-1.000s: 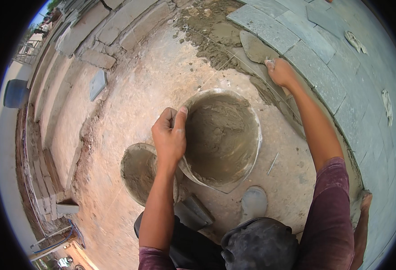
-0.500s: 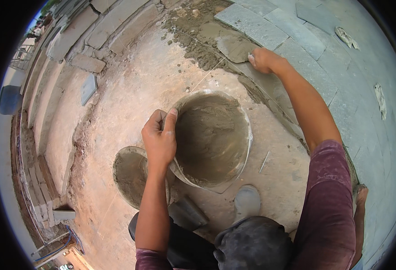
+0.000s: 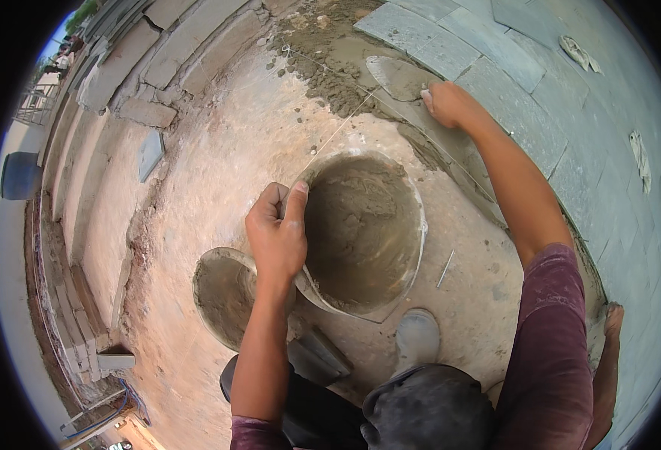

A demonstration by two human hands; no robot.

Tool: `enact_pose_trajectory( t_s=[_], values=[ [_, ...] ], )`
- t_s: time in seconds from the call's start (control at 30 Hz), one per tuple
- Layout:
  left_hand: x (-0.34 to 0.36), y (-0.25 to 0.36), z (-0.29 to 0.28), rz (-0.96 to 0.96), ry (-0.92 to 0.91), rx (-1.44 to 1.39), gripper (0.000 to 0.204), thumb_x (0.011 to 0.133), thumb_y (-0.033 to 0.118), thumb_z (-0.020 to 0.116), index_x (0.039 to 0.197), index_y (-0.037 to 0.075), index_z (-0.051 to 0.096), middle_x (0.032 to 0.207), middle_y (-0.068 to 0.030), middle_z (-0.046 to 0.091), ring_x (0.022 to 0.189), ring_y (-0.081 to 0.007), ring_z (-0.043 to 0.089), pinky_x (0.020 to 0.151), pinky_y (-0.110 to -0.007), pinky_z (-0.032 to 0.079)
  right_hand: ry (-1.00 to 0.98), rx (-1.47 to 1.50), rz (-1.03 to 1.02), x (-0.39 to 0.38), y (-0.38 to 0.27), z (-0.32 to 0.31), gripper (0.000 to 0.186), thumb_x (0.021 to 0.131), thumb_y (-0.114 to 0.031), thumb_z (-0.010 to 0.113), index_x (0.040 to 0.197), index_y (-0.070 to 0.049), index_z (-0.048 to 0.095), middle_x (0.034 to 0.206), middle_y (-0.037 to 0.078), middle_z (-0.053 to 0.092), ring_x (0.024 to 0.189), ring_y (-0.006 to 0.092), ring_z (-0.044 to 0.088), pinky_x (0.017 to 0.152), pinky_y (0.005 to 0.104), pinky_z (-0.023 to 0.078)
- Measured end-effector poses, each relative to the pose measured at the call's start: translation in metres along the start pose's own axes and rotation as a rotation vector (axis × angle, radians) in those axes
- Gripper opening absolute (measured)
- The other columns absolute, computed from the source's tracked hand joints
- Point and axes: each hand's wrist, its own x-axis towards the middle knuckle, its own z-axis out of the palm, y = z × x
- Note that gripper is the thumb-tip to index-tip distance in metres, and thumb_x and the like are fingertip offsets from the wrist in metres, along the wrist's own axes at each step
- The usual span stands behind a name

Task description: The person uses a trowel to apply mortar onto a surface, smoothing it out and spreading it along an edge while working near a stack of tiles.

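My left hand [image 3: 276, 232] is closed on the near-left rim of a large round bucket [image 3: 423, 225], thumb on top of the edge. Grey-brown wet mortar [image 3: 360, 217] coats the bucket's inside. Farther off to the right, my right hand [image 3: 450, 106] is wrapped around a trowel; its handle is hidden in my fist. The mortar-smeared trowel blade [image 3: 399, 79] lies low over a strip of wet mortar [image 3: 329, 86], beside the edge of laid grey stone tiles [image 3: 488, 97]. A thin taut string [image 3: 450, 154] runs along that strip.
A smaller mortar-coated bucket [image 3: 214, 300] stands left of the large one. A boot [image 3: 417, 334] is just below the large bucket. Stone steps [image 3: 90, 172] and a blue barrel [image 3: 21, 176] are at left. Gloves [image 3: 579, 54] lie on the tiles; another person's arm [image 3: 608, 352] shows at lower right.
The trowel and my right hand have shifted slightly right, toward the tiles, and the blade's tilt differs a little. My left hand stays on the bucket rim. The whole view has moved slightly.
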Motion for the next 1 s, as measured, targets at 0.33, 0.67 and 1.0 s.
enact_pose_trajectory(
  t_s=[0.33, 0.67, 1.0],
  values=[
    [-0.001, -0.006, -0.004, 0.009, 0.029, -0.004, 0.039, 0.097, 0.021, 0.067, 0.068, 0.002, 0.05, 0.062, 0.0011, 0.043, 0.062, -0.0084, 0.036, 0.054, -0.03, 0.033, -0.257, 0.068, 0.13, 0.014, -0.008, -0.02, 0.038, 0.098, -0.018, 0.048, 0.087, 0.01, 0.071, 0.078, 0.025, 0.071, 0.087, 0.0379, 0.072, 0.079, 0.0467, 0.056],
    [0.003, -0.01, -0.011, 0.014, 0.034, -0.008, 0.039, 0.097, 0.021, 0.066, 0.068, 0.002, 0.049, 0.061, 0.0009, 0.041, 0.062, -0.0088, 0.036, 0.055, -0.03, 0.033, -0.13, 0.204, 0.104, -0.014, 0.004, -0.006, 0.056, 0.104, -0.033, 0.041, 0.076, 0.006, 0.069, 0.062, 0.022, 0.066, 0.073, 0.0379, 0.07, 0.084, 0.0481, 0.053],
    [0.0, -0.005, -0.003, -0.003, 0.029, -0.018, 0.041, 0.097, 0.021, 0.067, 0.067, 0.003, 0.047, 0.061, 0.0013, 0.041, 0.062, -0.0092, 0.035, 0.055, -0.031, 0.032, -0.094, 0.042, -0.068, 0.019, -0.026, 0.007, 0.045, 0.102, -0.029, 0.045, 0.094, 0.008, 0.069, 0.093, 0.026, 0.071, 0.091, 0.0427, 0.068, 0.087, 0.0507, 0.053]
  ],
)
